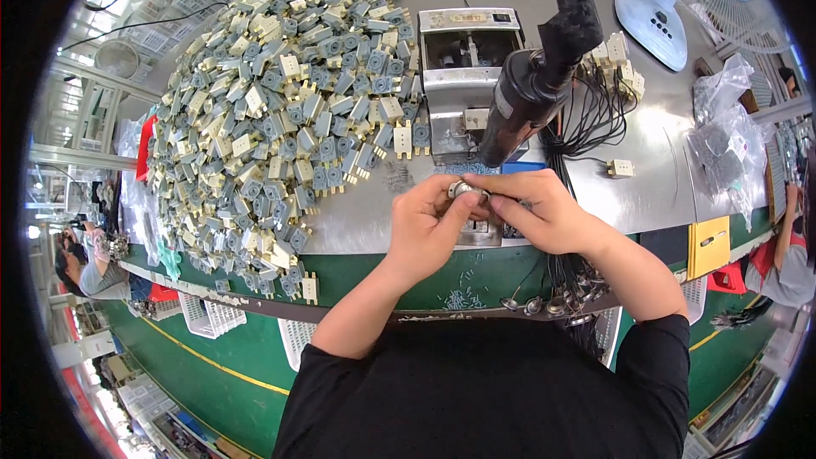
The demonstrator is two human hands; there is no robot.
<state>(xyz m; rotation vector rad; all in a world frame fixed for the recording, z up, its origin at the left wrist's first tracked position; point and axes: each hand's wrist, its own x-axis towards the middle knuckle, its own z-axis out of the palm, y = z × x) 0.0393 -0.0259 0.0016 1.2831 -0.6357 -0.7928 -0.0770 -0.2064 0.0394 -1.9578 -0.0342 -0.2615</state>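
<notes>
My left hand (425, 225) is closed with fingers and thumb around a small round silvery metal part (464, 190). The fingers cover much of it, so its exact kind does not show. From the other side my right hand (544, 214) pinches at the same part, thumb and forefinger pressed to its right edge. Both hands meet just in front of the screw-feeding machine (466, 76) and below the dark tip of an electric screwdriver (518, 106). Small bluish screws (463, 299) lie scattered on the green mat edge beneath my hands.
A large heap of grey-and-cream socket housings (289, 93) covers the left of the metal table. Black cables (595, 123) with cream connectors lie to the right. Similar round metal parts (533, 306) rest at the front edge. A fan (650, 21) and plastic bags (727, 144) stand farther right.
</notes>
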